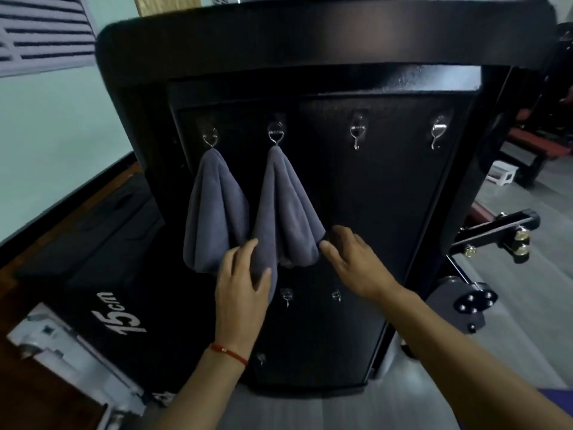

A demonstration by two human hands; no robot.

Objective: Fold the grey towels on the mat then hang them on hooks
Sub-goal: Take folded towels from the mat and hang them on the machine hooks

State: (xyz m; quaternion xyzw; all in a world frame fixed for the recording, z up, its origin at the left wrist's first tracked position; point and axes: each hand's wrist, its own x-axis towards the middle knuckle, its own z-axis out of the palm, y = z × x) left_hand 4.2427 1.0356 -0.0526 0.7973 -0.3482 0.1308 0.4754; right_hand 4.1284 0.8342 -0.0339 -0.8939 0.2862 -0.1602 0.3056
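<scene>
While two soft grey folded towels hang from the top-row chrome wire hooks on the upright black panel [387, 212], first grey towel [214, 209] on the far-left hook [210, 139] and second grey towel [286, 209] on the next hook [275, 135], both hands sit at the second towel's hem. Left hand [240, 283] lies loosely spread on its lower left corner; right hand [353, 259], fingers relaxed and holding nothing, touches its right edge. Judgement: smooth downward lightly, without lifting the loop off; two top hooks remain bare.
</scene>
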